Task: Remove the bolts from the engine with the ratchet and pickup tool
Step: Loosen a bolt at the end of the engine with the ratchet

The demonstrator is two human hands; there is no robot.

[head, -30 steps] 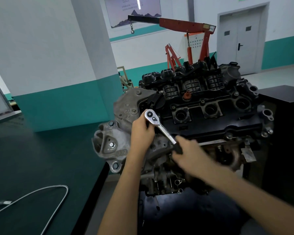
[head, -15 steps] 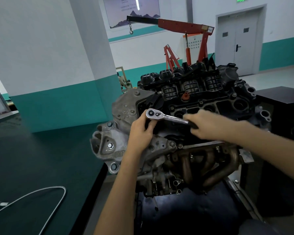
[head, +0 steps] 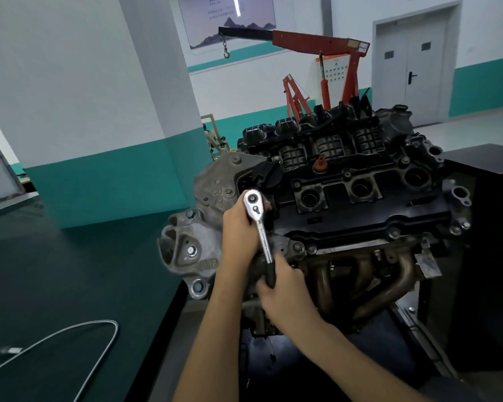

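The engine [head: 357,210] stands in front of me, black valve cover on top, grey cast bracket at its left end, rusty exhaust manifold below. A chrome ratchet [head: 259,224] sits with its head on the cover's near left corner, handle pointing down towards me. My left hand [head: 238,230] cups the ratchet head from the left and holds it in place. My right hand [head: 285,288] grips the black handle end. The bolt under the head is hidden. A flexible silver pickup tool [head: 79,335] lies on the dark bench at lower left.
A dark green bench [head: 70,285] fills the left side. A black cabinet [head: 488,198] stands right of the engine. A red engine crane [head: 325,44] and a grey double door [head: 413,62] are at the back. A teal-and-white pillar [head: 163,111] rises behind the engine's left end.
My right hand has swung the ratchet handle from pointing right across the cover back down towards me. My left hand has stayed on the ratchet head.
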